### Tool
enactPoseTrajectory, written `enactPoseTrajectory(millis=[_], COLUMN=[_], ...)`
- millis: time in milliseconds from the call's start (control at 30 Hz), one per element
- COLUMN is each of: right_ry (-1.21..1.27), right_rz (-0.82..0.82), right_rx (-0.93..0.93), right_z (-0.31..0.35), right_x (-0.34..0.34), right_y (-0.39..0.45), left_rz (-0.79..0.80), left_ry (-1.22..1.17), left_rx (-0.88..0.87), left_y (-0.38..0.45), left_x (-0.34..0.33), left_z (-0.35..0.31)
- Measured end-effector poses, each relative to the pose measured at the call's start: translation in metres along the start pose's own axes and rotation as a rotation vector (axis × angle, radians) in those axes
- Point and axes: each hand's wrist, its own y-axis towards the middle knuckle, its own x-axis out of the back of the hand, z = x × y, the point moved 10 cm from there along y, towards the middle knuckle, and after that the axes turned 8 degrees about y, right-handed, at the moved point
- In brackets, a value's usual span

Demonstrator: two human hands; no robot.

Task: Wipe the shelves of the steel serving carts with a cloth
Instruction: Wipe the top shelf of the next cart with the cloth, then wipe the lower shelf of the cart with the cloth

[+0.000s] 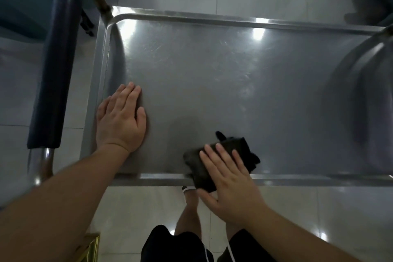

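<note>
At the shelf's (234,83) near rim, my right hand (231,185) presses flat-fingered on the cloth (196,162), the unwiped steel lying ahead and right, while my left hand (121,119) rests open, holding nothing.

Dim, soft picture; glare spots on the steel shelf (212,70), edges bowed.

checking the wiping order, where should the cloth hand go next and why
Probably sweep the right hand and dark cloth away along the shelf: the cloth sits at the near rim, partly over it, while the left hand lies flat on the shelf.
</note>
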Motion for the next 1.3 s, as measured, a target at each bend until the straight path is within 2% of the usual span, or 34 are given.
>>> enactPoseTrajectory(millis=[167,367,433,533,733,867,1033,1300], right_ry=[-0.117,-0.099,-0.061,-0.091,-0.074,0.035,0.183,0.209], right_rz=[0.063,0.075,0.087,0.192,0.171,0.245,0.302,0.349], right_rx=[0.034,0.048,0.049,0.004,-0.01,-0.184,-0.366,-0.341], right_z=[-0.005,0.002,0.009,0.016,0.014,-0.014,-0.039,-0.007], right_x=[-0.012,-0.012,-0.004,0.003,0.029,0.028,0.015,0.005], right_y=[-0.009,-0.028,-0.034,-0.044,-0.083,-0.133,-0.192,-0.231], left_rz=[0.089,0.215,0.237,0.254,0.311,0.47,0.593,0.633], left_ry=[0.075,0.107,0.078,-0.014,-0.079,-0.051,0.067,0.123], left_rx=[-0.007,0.0,-0.024,0.004,0.017,0.008,-0.001,0.05], left_y=[-0.002,-0.025,-0.047,-0.093,-0.201,-0.259,-0.325,-0.377], left_x=[-0.002,0.004,0.008,0.021,0.034,0.028,0.033,0.055], left_z=[-0.004,-0.027,-0.046,-0.073,-0.124,-0.139,-0.139,-0.107])
